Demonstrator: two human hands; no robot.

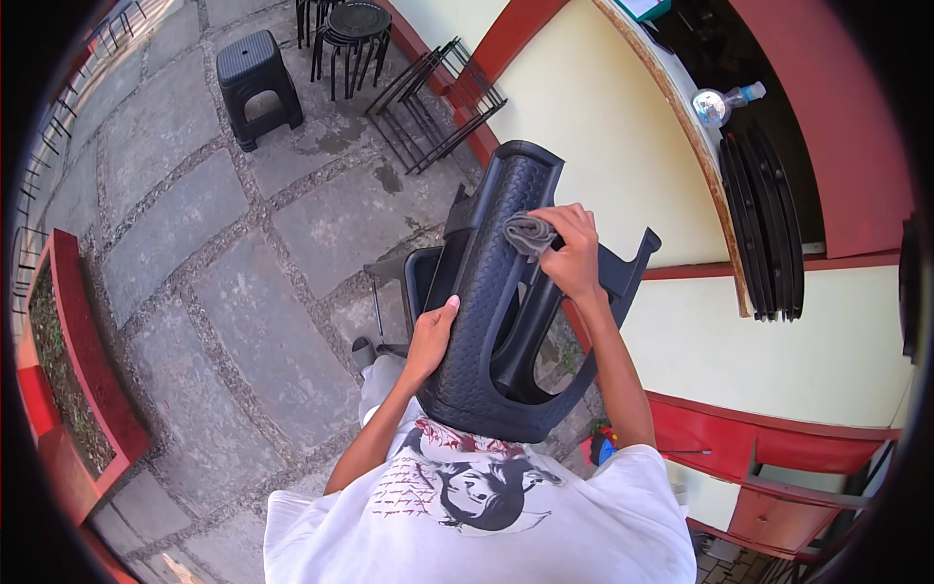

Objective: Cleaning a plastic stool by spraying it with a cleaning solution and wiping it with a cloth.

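A dark plastic stool (467,343) lies tilted on its side against the front of my white shirt, its legs pointing away from me. My left hand (432,339) grips its left edge, thumb on the textured face. In my right hand (573,248) is a folded grey cloth (528,233), pressed to the same face near the far end of a leg. Beneath the stool, at its left, shows part of another dark plastic piece (417,281); most of it is hidden, so I cannot tell what it is.
A second plastic stool (255,80) stands on the stone paving (248,321). Behind are stacked round stools (357,22) and a black metal frame (438,106) by the wall. At right, a counter holds a clear bottle (711,108) beside stacked dark panels (762,226). A red-edged planter (87,365) stands left.
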